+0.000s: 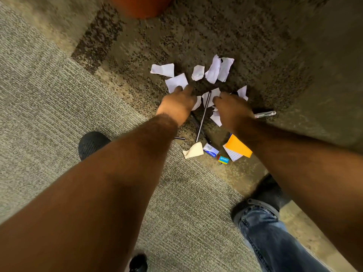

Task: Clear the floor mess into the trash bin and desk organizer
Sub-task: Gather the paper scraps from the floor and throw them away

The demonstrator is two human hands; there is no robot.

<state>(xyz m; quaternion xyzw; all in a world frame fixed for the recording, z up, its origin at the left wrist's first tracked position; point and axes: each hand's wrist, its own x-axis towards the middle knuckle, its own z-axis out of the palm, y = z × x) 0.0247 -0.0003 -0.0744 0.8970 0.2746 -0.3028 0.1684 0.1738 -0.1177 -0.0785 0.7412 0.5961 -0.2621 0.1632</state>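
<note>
Scraps of torn white paper (197, 79), flat and ragged-edged, lie scattered on mottled brown-and-tan carpet (255, 46), which gives way to a paler ribbed grey weave on the left. The left hand (177, 104) reaches down among them, fingertips touching one scrap; the right hand (231, 108) reaches down beside it, over more scraps, and whether either hand has hold of anything cannot be told. A thin dark rod (203, 116) lies between the hands. Nearer the feet sit an orange pad (238, 147), a cream scrap (194, 151) and two small printed boxes (211, 150). A rounded orange-brown base (141, 6) stands at the top edge.
</note>
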